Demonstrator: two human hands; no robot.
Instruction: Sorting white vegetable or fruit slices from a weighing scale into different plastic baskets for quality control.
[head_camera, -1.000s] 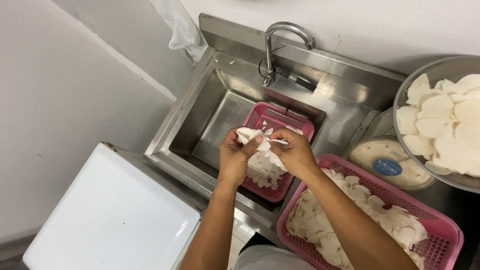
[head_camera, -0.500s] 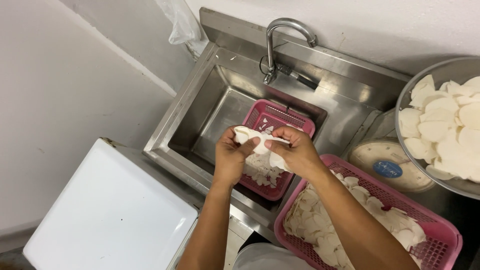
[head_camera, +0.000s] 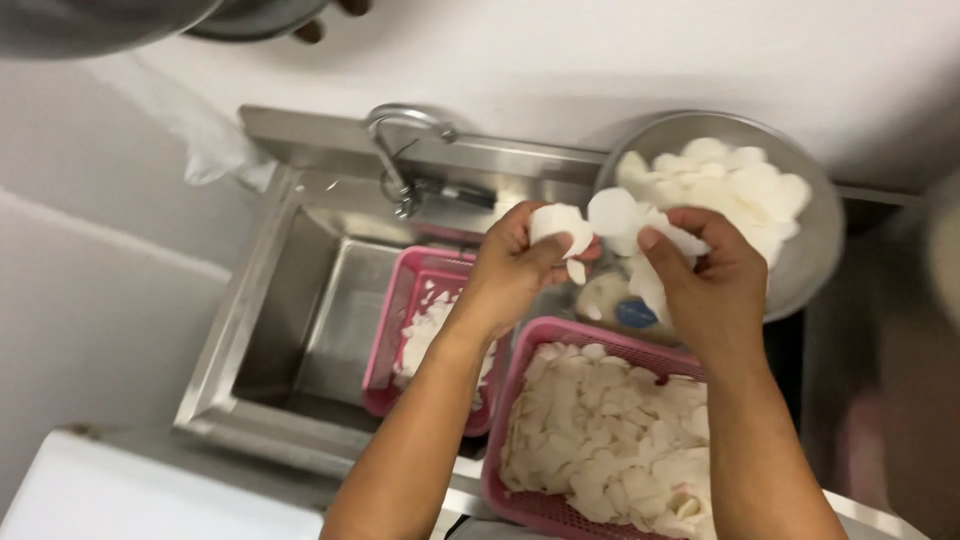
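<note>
We hold thin white round wafer sheets up between both hands: our left hand pinches one sheet, our right hand is clamped on several more. Below our grip sits a pink plastic basket heaped with sheets; just behind our right hand, a round steel bowl holds others.

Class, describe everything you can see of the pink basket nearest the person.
The pink basket is slotted plastic, rectangular with rounded corners, and sits on the sink's front edge to the right of the basin. It is heaped with thin white slices. The person's forearms cross above it; its lower right corner is cut off by the frame.
</note>
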